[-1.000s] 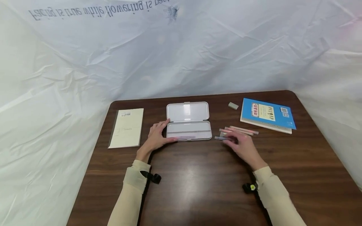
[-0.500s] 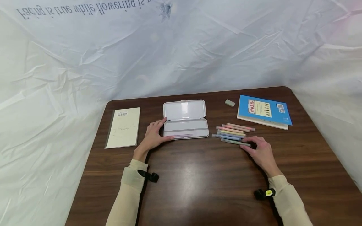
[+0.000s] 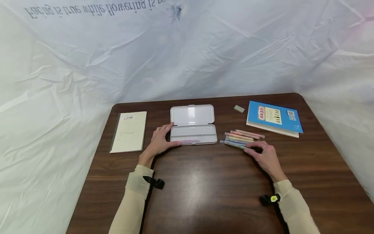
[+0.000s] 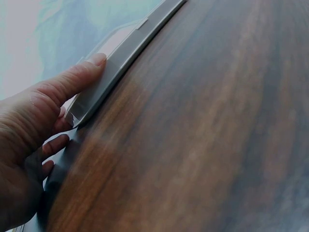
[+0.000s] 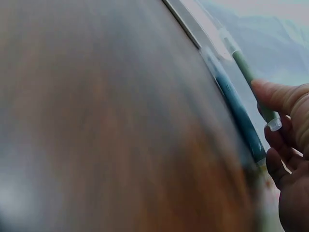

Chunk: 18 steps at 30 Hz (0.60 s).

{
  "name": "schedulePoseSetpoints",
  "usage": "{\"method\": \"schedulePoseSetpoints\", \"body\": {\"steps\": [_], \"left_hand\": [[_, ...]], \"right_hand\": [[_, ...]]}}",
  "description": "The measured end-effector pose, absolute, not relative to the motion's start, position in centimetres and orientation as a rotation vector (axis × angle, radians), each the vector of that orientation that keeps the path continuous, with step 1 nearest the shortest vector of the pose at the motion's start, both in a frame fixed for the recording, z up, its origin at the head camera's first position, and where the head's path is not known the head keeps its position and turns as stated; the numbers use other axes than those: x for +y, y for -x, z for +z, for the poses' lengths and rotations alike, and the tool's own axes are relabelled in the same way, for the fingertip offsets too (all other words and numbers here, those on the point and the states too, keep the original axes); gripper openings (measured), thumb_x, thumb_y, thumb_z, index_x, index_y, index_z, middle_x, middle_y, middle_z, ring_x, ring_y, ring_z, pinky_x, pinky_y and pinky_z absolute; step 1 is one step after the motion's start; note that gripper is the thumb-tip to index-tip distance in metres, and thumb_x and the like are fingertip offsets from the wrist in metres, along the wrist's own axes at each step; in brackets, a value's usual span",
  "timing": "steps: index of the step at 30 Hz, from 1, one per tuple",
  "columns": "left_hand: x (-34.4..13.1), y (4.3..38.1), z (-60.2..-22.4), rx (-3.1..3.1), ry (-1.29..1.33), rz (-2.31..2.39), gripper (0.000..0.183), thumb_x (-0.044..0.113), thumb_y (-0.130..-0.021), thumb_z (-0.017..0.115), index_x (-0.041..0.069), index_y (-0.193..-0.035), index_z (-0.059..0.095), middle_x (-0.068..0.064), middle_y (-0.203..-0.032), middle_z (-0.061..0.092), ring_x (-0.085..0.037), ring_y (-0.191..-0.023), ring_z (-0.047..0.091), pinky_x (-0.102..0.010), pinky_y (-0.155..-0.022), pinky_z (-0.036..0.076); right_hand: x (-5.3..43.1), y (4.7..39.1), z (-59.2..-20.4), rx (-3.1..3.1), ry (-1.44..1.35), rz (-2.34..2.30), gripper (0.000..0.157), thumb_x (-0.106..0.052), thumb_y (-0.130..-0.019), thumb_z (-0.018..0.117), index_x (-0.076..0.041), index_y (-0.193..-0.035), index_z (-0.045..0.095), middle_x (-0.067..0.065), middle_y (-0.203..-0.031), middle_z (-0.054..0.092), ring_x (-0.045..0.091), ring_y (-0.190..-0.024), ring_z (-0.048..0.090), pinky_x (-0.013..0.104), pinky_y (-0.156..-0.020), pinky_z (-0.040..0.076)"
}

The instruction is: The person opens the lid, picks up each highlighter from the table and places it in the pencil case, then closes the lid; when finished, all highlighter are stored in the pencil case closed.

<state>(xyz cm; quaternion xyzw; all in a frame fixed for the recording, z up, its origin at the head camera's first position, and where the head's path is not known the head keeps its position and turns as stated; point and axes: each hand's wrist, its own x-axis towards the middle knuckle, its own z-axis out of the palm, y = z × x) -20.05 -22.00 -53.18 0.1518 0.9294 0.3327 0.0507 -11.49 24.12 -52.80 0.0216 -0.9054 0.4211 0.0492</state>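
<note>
An open white pencil case (image 3: pixel 193 130) lies on the table with its lid folded back. My left hand (image 3: pixel 158 141) grips its left end, thumb on the front rim (image 4: pixel 99 60) and fingers round the corner. A purple pen (image 3: pixel 190 141) lies in the front compartment. To the right of the case, my right hand (image 3: pixel 265 158) pinches a green pen (image 5: pixel 245 68) near one end between thumb and fingers. Right by it is a blue pen (image 5: pixel 237 110), part of a row with yellow, red and orange pens (image 3: pixel 249 134).
A grey eraser (image 3: pixel 239 109) sits behind the pens, left of a blue book (image 3: pixel 287 113). At the left lies a cream notebook (image 3: pixel 130 133). A pale sheet (image 3: pixel 187 61) hangs behind the dark wooden table (image 3: pixel 193 195).
My right hand moved right from over the pens to the green pen's end, took hold of it and shifted it slightly left, up against the blue pen. The left hand stays on the case.
</note>
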Motion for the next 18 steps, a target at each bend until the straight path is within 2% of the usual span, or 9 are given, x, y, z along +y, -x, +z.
{"method": "schedulePoseSetpoints", "body": {"steps": [3,8,15,18], "left_hand": [[-22.2,19.9,-53.0,2.833,-0.468,1.012,0.106,0.058,-0.084,0.085,0.022,-0.168,0.032,-0.011,-0.163,0.043,-0.038,-0.145,0.034,-0.06,-0.122,0.016],[-22.1,19.7,-53.0,2.832,-0.447,1.027,0.107,0.059,-0.082,0.086,0.025,-0.168,0.032,-0.011,-0.163,0.044,-0.037,-0.143,0.036,-0.06,-0.12,0.02],[-21.9,19.9,-52.9,2.849,-0.453,1.005,0.106,0.058,-0.082,0.086,0.025,-0.168,0.034,-0.011,-0.162,0.045,-0.037,-0.143,0.037,-0.06,-0.12,0.02],[-22.1,19.9,-53.0,2.848,-0.451,0.998,0.106,0.059,-0.082,0.086,0.025,-0.168,0.033,-0.01,-0.163,0.045,-0.036,-0.142,0.037,-0.06,-0.12,0.021]], "right_hand": [[22.0,12.8,-52.4,-2.727,-0.159,1.296,0.021,-0.029,-0.095,0.082,-0.01,-0.104,0.082,0.015,-0.117,0.075,0.036,-0.119,0.063,0.056,-0.099,0.044],[18.8,14.7,-51.5,-2.682,-0.261,1.332,0.017,-0.023,-0.092,0.085,-0.009,-0.102,0.082,0.018,-0.121,0.075,0.041,-0.127,0.06,0.061,-0.106,0.041],[13.2,17.3,-51.1,-2.69,-0.476,1.336,0.016,-0.023,-0.091,0.086,-0.014,-0.103,0.083,0.006,-0.108,0.076,0.027,-0.11,0.063,0.052,-0.098,0.048],[10.6,18.2,-51.2,-2.677,-0.59,1.315,0.015,-0.022,-0.091,0.085,-0.013,-0.103,0.083,0.005,-0.107,0.076,0.027,-0.11,0.063,0.051,-0.097,0.05]]}}
